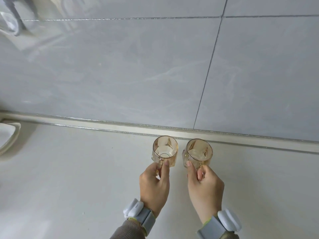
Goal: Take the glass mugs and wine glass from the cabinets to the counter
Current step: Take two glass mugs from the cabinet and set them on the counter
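Note:
Two amber-tinted faceted glass mugs stand upright side by side on the pale counter [69, 178], close to the back ledge. My left hand [154, 183] grips the handle of the left mug [164, 150], thumb against its wall. My right hand [204, 185] holds the handle of the right mug [198, 153] the same way. Both mugs look empty. No wine glass is in view. Each wrist carries a grey band with a white device.
A grey tiled wall [138, 75] rises behind the raised ledge [103, 125] at the counter's back. A white dish [7, 135] sits at the far left edge. Something grey and white hangs at the top left corner [12, 18].

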A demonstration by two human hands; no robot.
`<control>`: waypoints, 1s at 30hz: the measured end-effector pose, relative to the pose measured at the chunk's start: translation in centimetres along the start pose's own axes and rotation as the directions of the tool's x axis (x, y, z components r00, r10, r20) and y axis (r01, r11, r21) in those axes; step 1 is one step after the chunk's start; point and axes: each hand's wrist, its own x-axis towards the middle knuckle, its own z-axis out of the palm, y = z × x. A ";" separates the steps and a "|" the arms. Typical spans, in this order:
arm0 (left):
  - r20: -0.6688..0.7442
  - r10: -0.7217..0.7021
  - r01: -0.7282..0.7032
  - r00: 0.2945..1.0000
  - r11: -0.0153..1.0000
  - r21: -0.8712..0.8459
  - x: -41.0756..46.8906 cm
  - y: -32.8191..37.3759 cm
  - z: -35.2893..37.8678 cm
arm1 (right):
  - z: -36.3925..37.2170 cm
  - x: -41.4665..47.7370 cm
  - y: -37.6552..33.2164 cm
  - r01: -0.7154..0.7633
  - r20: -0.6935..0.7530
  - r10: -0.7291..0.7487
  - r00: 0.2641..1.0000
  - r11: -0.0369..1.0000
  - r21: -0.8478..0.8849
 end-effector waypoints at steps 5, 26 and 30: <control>-0.002 -0.026 0.026 1.000 1.000 -0.016 1.0 -1.4 1.2 | 1.3 0.8 1.4 -0.038 0.004 0.038 0.999 0.999 -0.011; 0.050 0.075 -0.078 0.996 0.995 0.067 3.2 -3.1 2.8 | 3.7 1.7 2.9 0.031 -0.078 -0.025 0.997 0.997 0.071; 0.044 0.104 -0.108 0.994 0.990 0.089 3.4 -3.3 2.9 | 3.7 1.6 2.5 0.002 -0.067 0.003 0.998 0.996 0.085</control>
